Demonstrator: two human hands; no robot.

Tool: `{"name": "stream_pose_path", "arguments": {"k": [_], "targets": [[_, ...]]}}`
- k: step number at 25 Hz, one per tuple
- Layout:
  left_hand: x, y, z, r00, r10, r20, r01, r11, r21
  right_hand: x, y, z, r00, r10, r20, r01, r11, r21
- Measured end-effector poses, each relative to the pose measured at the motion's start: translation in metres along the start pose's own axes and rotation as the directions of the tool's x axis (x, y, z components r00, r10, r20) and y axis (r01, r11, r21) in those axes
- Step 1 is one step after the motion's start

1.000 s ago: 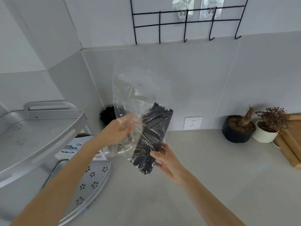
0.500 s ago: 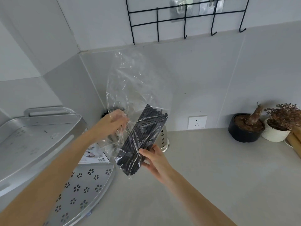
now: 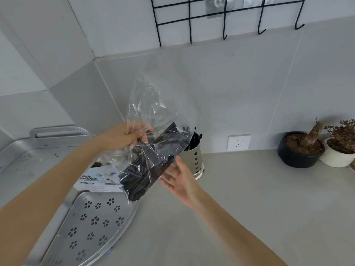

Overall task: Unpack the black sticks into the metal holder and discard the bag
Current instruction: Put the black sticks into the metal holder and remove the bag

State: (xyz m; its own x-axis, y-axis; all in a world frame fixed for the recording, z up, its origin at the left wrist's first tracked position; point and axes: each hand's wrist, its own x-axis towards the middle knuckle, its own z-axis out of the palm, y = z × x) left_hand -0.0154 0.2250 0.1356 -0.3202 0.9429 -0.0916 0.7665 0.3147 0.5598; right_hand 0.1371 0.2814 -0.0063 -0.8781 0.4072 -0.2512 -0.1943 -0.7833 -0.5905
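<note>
Above the worktop (image 3: pixel 249 189), the bag (image 3: pixel 153 120) of black sticks (image 3: pixel 151 162) has tilted toward the metal holder (image 3: pixel 194 160), left hand (image 3: pixel 124 137) pinching plastic, right hand (image 3: pixel 178 177) now open-fingered beneath, so emptying looks near.

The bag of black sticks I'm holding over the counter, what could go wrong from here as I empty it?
1. The metal holder already has sticks in it, so the bundle of black sticks may jam at the rim or spill onto the counter.
2. The left hand only pinches the thin bag, and the right hand is open beneath, so the bundle could slip.
</note>
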Motion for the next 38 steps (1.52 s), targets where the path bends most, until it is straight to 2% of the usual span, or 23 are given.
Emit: {"name": "stream_pose_path", "arguments": {"k": [3,7,11,15,22,31,38], "targets": [[0.007,0.001,-0.007,0.998,-0.008,0.058,0.007,1.000,0.023,0.006,-0.005,-0.004,0.992,-0.037,-0.119,0.044,0.997,0.059],[0.024,0.001,-0.011,0.996,-0.036,0.086,0.025,0.992,0.124,0.009,-0.004,-0.001,0.982,-0.004,-0.189,0.026,0.993,0.114],[0.028,0.014,-0.029,0.995,-0.047,0.091,0.034,0.989,0.142,0.006,-0.006,0.015,0.990,0.025,-0.140,-0.002,0.986,0.166],[0.032,0.029,-0.047,0.994,-0.082,0.074,0.052,0.941,0.334,0.008,-0.005,0.033,0.994,0.070,-0.084,-0.053,0.981,0.187],[0.039,0.021,-0.067,0.988,-0.076,0.132,0.036,0.957,0.288,0.001,-0.005,0.045,0.995,0.098,0.003,-0.097,0.975,0.199],[0.049,0.022,-0.070,0.986,-0.092,0.136,0.051,0.958,0.283,-0.010,-0.006,0.051,0.997,0.052,-0.061,-0.037,0.972,0.231],[0.064,0.026,-0.080,0.958,-0.217,0.189,0.138,0.921,0.363,-0.010,-0.009,0.041,0.977,-0.034,-0.212,0.079,0.975,0.207]]}}
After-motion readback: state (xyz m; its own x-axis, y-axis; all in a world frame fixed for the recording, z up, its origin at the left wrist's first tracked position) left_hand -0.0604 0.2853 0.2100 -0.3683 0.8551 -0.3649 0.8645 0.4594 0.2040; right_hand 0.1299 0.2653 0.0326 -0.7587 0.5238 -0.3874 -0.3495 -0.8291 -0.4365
